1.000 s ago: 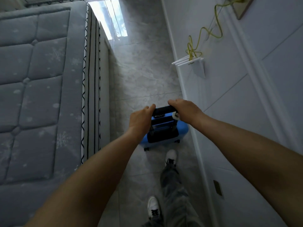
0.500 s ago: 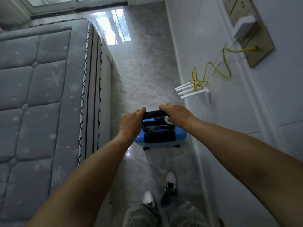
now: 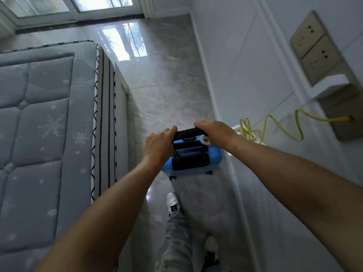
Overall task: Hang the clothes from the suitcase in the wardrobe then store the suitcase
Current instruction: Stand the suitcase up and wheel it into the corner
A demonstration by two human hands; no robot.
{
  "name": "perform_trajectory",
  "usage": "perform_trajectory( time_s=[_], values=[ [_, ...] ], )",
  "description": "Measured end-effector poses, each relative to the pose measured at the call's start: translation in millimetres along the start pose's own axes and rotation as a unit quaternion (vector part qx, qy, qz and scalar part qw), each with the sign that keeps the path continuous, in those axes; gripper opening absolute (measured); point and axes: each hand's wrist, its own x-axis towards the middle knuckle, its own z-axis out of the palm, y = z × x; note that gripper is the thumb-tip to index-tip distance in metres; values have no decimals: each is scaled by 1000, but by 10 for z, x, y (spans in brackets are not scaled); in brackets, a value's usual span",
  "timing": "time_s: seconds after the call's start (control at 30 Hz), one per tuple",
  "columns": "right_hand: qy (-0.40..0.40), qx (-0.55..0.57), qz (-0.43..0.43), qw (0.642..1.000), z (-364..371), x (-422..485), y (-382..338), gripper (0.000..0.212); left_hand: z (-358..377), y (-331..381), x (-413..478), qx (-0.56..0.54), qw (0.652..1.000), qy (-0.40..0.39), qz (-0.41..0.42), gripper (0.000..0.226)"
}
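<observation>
Both feet have stepped on, and the suitcase (image 3: 215, 156) has rolled further along the floor (image 3: 167, 91), so a glass door (image 3: 98, 4) now shows far ahead.

The left grip (image 3: 159, 144) is curled round the left end of the black handle (image 3: 187, 132). The right grip (image 3: 215, 131) is curled round the right end. Something small and white sits under the right grip; I cannot tell what it is.

The suitcase stands on its wheels, shut, just below and ahead of both grips. The bed (image 3: 49, 134) lies to the left of the left grip. The wall (image 3: 245, 75) is close on the right of the right grip, and a yellow cable (image 3: 245, 131) hangs just beside it.

I think the step is to wheel the suitcase down this narrow gap. No wardrobe shows yet. To do it well, push the same with both grips so it runs straight. Lean it a little away from the wall, so the wheels do not catch the cable. Go slowly, as the floor looks shiny and may be slippy.
</observation>
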Motion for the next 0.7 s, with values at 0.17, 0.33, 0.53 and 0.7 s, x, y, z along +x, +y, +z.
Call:
perform_trajectory(
  time_s=[0.17, 0.33, 0.53, 0.7],
  values=[
    [-9, -5, 10, 1000, -183, 718, 63, 39, -62, -403, 582, -40, 999, -15, -14, 27],
    [8, -11, 17, 1000, -323, 1374, 148, 45, -80, -793, 1189, -51, 999, -14, -9, 24],
    [13, -21, 17, 1000, -529, 2080, 327, 42, -30, -1113, 1885, -58, 998, -12, -26, 23],
    [-2, -4, 5, 1000, -733, 2749, 511, 38, -56, -1450, 2599, -35, 998, -25, -39, 23]
  ],
)
